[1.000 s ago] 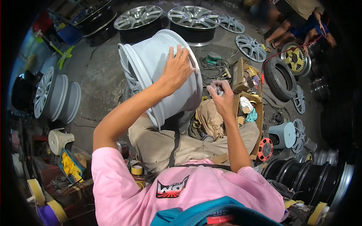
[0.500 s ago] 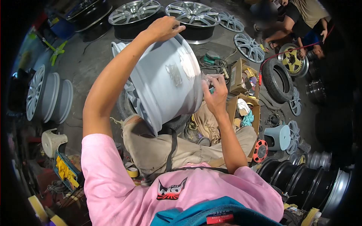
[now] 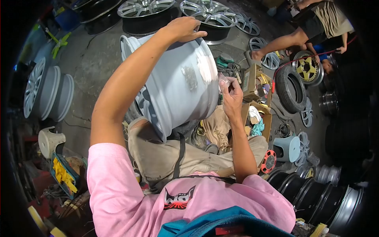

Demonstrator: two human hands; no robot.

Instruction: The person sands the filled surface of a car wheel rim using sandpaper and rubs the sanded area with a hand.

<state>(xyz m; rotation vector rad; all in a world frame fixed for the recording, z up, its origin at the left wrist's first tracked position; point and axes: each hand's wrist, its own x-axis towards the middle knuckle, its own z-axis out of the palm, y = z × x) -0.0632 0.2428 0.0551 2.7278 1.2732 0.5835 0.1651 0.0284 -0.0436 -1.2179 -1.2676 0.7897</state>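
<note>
A large grey wheel rim (image 3: 177,87) leans tilted by my knees, with a pale filler patch (image 3: 205,69) near its right edge and a rougher grey patch (image 3: 190,77) beside it. Over the top edge of the rim lies my left hand (image 3: 184,30), its fingers bent around the edge. My right hand (image 3: 232,93) is closed in a pinch on a small clear plastic piece (image 3: 224,80), close to the rim's right edge.
Silver rims (image 3: 209,14) stand beyond the wheel. To the right are a cardboard box (image 3: 251,83) of supplies, a tyre (image 3: 291,90) and a light blue stool (image 3: 287,148). Another person's leg (image 3: 282,44) reaches in at the upper right. Grey rims (image 3: 49,93) stand at left.
My left hand has gone from the rim's outer face up to its top edge, uncovering the patches. My right hand stays near the right edge. The other person's leg has shifted left.
</note>
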